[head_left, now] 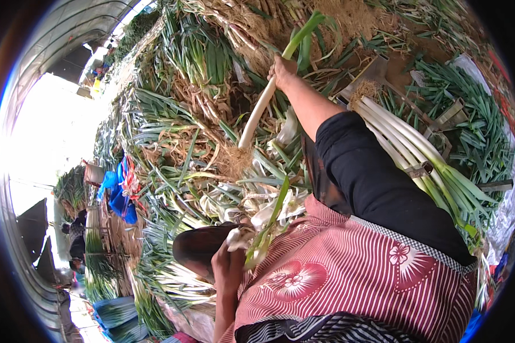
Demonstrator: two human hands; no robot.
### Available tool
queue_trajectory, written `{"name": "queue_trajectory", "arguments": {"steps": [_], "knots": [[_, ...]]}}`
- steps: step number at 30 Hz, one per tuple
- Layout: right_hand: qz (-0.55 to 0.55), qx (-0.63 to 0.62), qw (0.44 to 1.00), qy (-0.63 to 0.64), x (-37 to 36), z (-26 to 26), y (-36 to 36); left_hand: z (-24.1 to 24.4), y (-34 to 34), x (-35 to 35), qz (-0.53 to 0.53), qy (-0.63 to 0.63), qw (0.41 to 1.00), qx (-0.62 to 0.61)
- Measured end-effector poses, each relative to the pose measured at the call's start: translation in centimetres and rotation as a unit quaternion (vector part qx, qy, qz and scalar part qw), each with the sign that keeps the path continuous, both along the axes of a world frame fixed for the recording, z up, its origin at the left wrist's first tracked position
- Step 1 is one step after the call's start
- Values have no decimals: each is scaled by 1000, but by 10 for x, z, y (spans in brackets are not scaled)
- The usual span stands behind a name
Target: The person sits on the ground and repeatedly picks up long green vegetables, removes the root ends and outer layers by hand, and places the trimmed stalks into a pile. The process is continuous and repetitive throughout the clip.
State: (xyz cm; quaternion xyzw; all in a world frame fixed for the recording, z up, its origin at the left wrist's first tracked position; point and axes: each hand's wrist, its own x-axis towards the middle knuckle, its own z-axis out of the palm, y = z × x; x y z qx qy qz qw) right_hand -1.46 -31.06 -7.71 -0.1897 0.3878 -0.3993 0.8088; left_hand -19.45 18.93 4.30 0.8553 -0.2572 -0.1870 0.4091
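My right hand (285, 73), at the end of a black sleeve, grips one long green onion (259, 112) around its upper shaft. The cleaned white stalk slants down to the left, its roots hanging lowest and its green top above my fist. Near my knee, my left hand (229, 263) is closed around limp peeled onion leaves (269, 229), whitish and green. Beneath both hands spreads a heap of stripped skins and leaves (279, 206). To the right, several trimmed white onions (405, 133) lie together across a metal stand (450, 115), roots towards the top.
Untrimmed onion bundles (206, 55) with dry roots are piled ahead. Cut green tops (483, 128) lie at the far right. Blue and red plastic (124, 188) sits on the left, with another person (77, 236) beyond it. A striped apron (347, 278) covers my lap.
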Motion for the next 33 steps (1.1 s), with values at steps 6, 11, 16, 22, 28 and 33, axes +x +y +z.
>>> {"name": "queue_trajectory", "arguments": {"steps": [6,11,16,22,28,33], "knots": [[81,-35,979,-182,-6,41,87,-114,-13,125,-122,-140,974,130],[229,-56,932,-276,-50,77,136,-69,-148,138,-16,-47,955,-292],[475,-272,796,-257,-98,101,154,66,-181,162,-150,-226,817,-508],[309,-473,809,-162,-141,93,157,176,-216,110,-103,-107,862,-484],[407,-484,749,-200,-144,150,245,226,-195,82,-90,-147,881,-440],[240,-624,738,-92,-163,206,248,214,-158,91,-177,-137,865,-448]]}}
